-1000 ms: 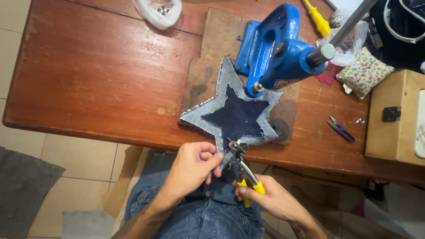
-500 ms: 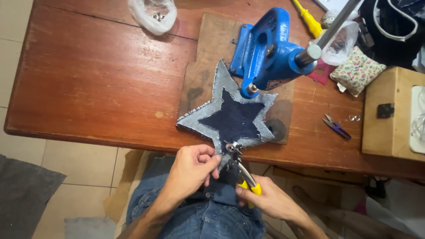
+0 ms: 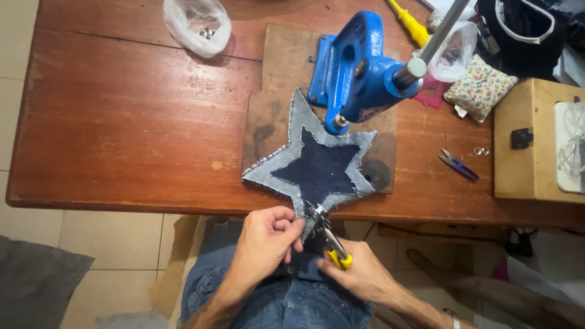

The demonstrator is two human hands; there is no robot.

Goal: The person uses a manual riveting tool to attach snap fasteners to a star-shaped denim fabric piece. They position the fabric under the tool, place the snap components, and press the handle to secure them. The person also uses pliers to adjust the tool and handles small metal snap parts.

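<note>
Denim star (image 3: 320, 167) on reddish wooden table (image 3: 122, 122)

Two clear plastic bags sit on my worktop (image 3: 122, 122): one bag (image 3: 196, 24) of small metal rings at the far left, another bag (image 3: 456, 53) beside the blue press (image 3: 356, 67).

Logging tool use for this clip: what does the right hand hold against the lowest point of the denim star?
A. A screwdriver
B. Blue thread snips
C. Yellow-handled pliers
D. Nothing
C: the right hand grips yellow-handled pliers whose tip meets the denim star at its lowest point, which the left hand pinches.
</note>
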